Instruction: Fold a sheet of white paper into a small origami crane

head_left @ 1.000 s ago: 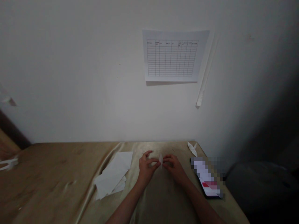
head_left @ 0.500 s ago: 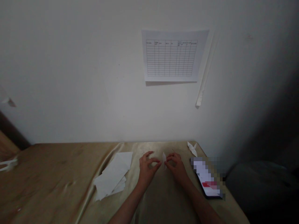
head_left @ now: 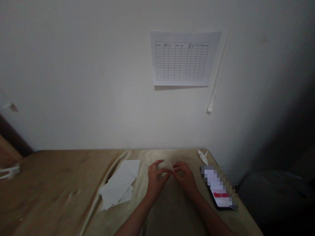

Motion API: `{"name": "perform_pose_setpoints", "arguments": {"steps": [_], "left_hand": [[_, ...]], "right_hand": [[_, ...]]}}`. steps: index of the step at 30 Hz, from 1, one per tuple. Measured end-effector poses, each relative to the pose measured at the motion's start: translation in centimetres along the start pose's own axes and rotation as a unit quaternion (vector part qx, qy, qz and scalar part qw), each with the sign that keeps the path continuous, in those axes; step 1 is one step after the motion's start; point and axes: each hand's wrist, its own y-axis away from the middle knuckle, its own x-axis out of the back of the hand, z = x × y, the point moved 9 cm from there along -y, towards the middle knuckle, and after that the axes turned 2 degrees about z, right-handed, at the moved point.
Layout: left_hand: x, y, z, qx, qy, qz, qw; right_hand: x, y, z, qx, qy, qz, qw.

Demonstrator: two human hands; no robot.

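A small folded piece of white paper [head_left: 171, 166] is held upright above the table, pinched from both sides. My left hand [head_left: 157, 175] closes thumb and forefinger on its left side, with the other fingers lifted. From the right, my right hand [head_left: 184, 174] grips it between thumb and fingers. Most of the paper is hidden behind the fingertips, so its folds are hard to make out. To the left of my hands lies a loose stack of white paper sheets [head_left: 120, 183]. A folded white paper figure [head_left: 203, 157] rests near the far right corner.
A phone [head_left: 219, 188] with a lit, partly blurred screen lies along the right edge. The table [head_left: 56, 190] wears a wrinkled golden-brown cloth and meets a wall with a printed chart [head_left: 182, 60]. A dark rounded shape [head_left: 275, 193] stands beyond the right edge.
My left hand has moved slightly right, and its fingertips now meet the small paper that my right hand was holding. The paper leans a little more to the left.
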Motion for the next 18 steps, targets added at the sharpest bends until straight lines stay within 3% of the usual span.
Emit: {"name": "perform_pose_setpoints", "arguments": {"steps": [18], "left_hand": [[0.5, 0.05, 0.59, -0.022, 0.001, 0.013, 1.0]], "right_hand": [[-0.49, 0.29, 0.34, -0.009, -0.014, -0.01, 1.0]]}}
